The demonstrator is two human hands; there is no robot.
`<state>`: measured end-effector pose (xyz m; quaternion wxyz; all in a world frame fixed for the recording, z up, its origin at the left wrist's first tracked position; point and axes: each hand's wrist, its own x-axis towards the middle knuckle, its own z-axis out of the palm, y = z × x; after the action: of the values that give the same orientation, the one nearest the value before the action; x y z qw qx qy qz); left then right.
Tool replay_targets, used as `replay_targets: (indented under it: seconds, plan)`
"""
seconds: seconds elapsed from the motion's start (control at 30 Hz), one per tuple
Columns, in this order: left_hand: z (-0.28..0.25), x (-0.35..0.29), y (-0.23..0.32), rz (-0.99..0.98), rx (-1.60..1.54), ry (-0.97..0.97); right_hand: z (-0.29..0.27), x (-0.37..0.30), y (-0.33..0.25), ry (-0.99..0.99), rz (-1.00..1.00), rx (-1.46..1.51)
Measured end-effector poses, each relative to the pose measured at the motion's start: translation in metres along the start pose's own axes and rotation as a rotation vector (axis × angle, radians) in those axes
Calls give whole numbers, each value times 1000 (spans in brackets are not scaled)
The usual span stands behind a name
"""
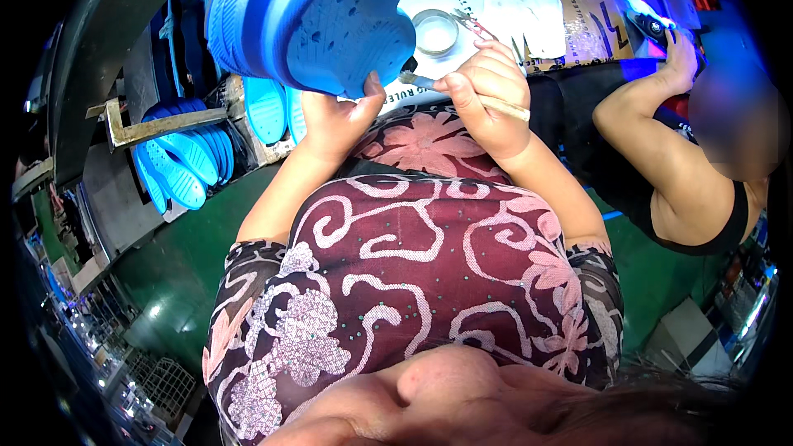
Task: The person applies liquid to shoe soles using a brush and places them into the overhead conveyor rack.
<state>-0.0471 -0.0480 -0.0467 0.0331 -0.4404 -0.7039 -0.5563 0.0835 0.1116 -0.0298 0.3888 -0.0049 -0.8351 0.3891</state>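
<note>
My left hand (337, 120) grips the lower edge of a large blue foam shoe (347, 29), its thumb pressed on the face. The shoe has ridged bands on its left side and a face marked with small holes or dents. Between thumb and fingers, my right hand (489, 99) holds a small brush (505, 109) with a pale wooden handle. The dark bristle tip is close to the shoe's lower right edge; whether they touch I cannot tell. Behind the brush, a round clear dish (436, 31) with whitish contents stands on the printed white sheet.
Blue soles (266, 109) lie left of my left hand, with a stack of blue soles (186, 157) farther left beside a metal bracket (165, 126). White cloths (529, 16) and a red-handled tool (472, 25) lie on the cardboard (578, 0). A co-worker (661, 140) sits at right.
</note>
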Motion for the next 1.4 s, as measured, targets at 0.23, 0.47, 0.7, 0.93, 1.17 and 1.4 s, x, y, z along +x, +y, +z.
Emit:
replay_targets:
  seconds: [0.23,0.47,0.7,0.93,1.17,1.4]
  plan:
    - [3,0,3,93,-57,56,-5,1,0,80,41,85]
    - [0,5,3,82,-44,32,-6,3,-2,4,-61,-101]
    - [-17,28,21,56,17,-65,-38,-1,-7,104,42,-78]
    - [-47,62,95,-484,-707,-373,-50,-49,13,365,433,162]
    - [36,158,125,-408,-757,-1013,-46,-62,17,428,412,34]
    - [178,333,169,-691,-1527,-267,-34,-59,21,477,495,170]
